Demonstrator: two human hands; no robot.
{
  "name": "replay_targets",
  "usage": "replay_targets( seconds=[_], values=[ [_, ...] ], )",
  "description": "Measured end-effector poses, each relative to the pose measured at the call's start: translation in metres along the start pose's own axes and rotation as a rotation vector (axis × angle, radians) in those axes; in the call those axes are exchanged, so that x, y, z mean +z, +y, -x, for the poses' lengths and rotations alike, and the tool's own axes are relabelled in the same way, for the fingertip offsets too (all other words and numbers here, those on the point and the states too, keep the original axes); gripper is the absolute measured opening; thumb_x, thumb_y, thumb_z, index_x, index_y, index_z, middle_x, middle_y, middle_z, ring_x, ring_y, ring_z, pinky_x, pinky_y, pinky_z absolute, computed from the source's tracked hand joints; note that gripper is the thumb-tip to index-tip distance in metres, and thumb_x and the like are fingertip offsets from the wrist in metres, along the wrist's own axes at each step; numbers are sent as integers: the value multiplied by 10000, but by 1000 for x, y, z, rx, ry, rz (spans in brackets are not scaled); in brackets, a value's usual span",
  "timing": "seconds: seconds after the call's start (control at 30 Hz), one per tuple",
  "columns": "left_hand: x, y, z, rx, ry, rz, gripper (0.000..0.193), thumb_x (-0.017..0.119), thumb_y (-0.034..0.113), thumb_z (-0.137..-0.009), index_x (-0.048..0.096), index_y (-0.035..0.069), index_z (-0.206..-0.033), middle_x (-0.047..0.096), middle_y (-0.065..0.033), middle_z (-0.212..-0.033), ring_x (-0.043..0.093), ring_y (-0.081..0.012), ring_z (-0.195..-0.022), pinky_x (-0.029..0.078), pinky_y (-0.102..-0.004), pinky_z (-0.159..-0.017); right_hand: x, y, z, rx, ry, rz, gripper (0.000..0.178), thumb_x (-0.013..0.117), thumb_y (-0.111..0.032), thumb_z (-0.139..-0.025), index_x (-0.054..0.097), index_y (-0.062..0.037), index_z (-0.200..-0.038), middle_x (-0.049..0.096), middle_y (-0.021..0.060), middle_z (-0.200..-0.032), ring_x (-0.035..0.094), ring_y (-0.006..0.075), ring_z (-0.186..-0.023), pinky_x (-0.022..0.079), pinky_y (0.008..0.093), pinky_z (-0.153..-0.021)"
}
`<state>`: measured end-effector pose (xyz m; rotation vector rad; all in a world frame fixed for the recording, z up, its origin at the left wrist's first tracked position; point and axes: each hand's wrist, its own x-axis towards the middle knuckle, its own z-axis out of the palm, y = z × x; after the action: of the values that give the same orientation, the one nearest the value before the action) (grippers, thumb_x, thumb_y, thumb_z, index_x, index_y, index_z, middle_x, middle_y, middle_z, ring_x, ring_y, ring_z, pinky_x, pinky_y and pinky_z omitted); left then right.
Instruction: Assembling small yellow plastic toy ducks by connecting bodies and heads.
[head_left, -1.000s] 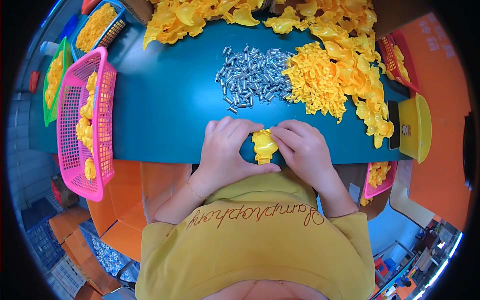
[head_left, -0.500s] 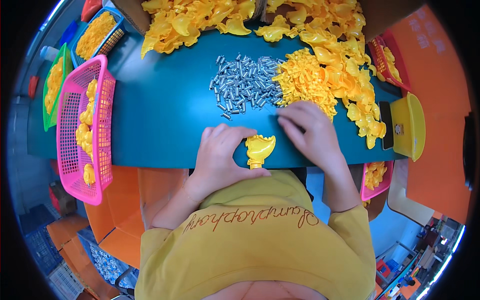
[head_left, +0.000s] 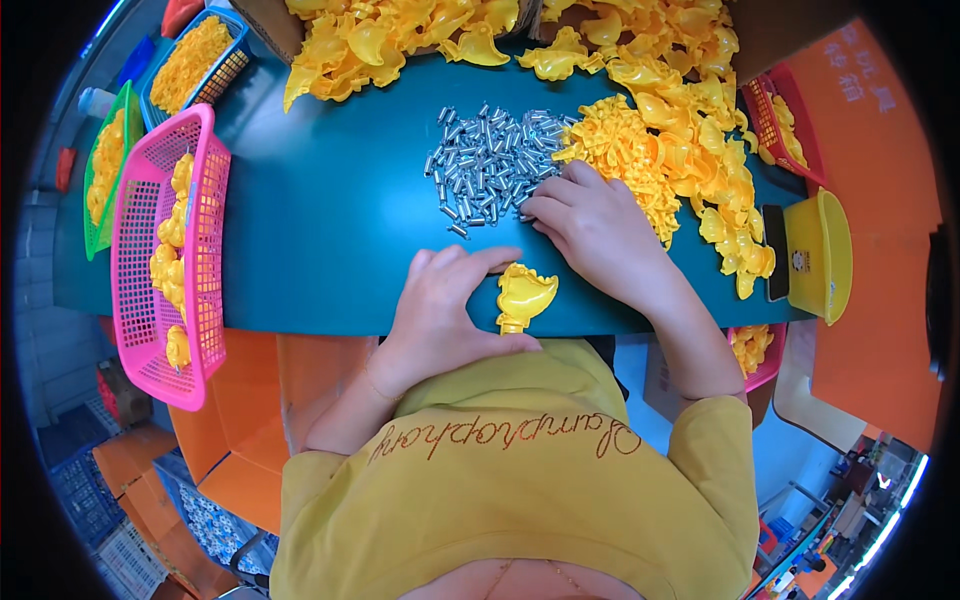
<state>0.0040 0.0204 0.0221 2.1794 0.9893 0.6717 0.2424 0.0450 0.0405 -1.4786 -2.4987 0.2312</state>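
My left hand [head_left: 440, 305] rests at the near edge of the table, its thumb and forefinger curved around a yellow plastic shell piece [head_left: 525, 292]. The thumb sits at the piece's narrow stem and the forefinger at its top. Reaching forward, my right hand [head_left: 590, 225] has its fingers bent together at the near right edge of a pile of small silver metal springs [head_left: 485, 165]. Its fingertips are partly hidden, so what they pinch cannot be made out. Directly beyond that hand lies a heap of small yellow plastic parts [head_left: 610, 135].
Larger yellow shells [head_left: 690, 150] spread along the right and spill from cardboard boxes at the back. A pink basket [head_left: 210, 250] with yellow pieces stands at the left, near green [head_left: 128, 150] and blue baskets [head_left: 240, 50]. A yellow container [head_left: 825, 255] is at the right edge.
My right hand has moved forward and slightly left to the springs, its fingers now bent down there. The left hand and the yellow shell piece have stayed nearly in place.
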Motion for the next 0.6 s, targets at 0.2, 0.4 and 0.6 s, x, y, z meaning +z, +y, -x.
replay_targets(
  seconds=[0.2, 0.4, 0.6],
  values=[
    [1, -3, 1, -10, 17, 42, 945, 1037, 426, -503, 682, 135, -1329, 719, 18, -1074, 558, -164, -835, 405, -327, -852, -2, -6, 15, 30, 68, -184, 141, 752, -131, -907, 747, -123, -1048, 703, 21, -1029, 638, 255, -1024, 509, 403, -828],
    [0, -4, 1, -36, -12, 78, 980, 1042, 425, -497, 666, 122, -1350, 754, 19, -1087, 562, -154, -826, 412, -322, -864, 7, 0, 28, -108, 172, -460, 221, 800, -44, -875, 785, -113, -1085, 753, 60, -1000, 691, 279, -928, 562, 402, -821],
    [0, -4, 0, -32, -10, 79, 999, 1044, 426, -493, 656, 118, -1360, 759, 22, -1088, 571, -143, -821, 412, -317, -870, 14, 2, 30, -207, 212, -340, 287, 805, -75, -784, 776, -178, -1050, 756, -41, -1034, 694, 217, -958, 557, 366, -723]
  ],
)
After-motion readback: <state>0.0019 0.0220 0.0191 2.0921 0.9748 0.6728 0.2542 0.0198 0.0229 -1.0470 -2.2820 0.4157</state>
